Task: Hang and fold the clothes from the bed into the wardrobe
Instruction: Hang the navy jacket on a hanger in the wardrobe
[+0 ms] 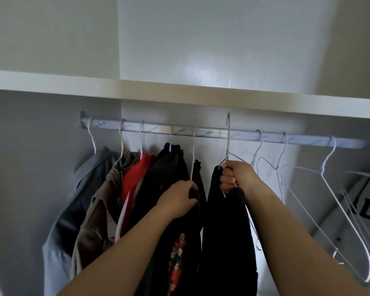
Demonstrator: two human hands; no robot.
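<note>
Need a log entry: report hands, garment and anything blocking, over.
Right hand grips wire hanger carrying black garment, hook above rail, not seated. Left hand grips hung dark clothes beside it. Gap on rail free; empty hangers to the right.

Arms raised; left hand (177, 198) pinches dark garment (201, 204), right hand (237, 176) fists a hanger (228, 142).
</note>
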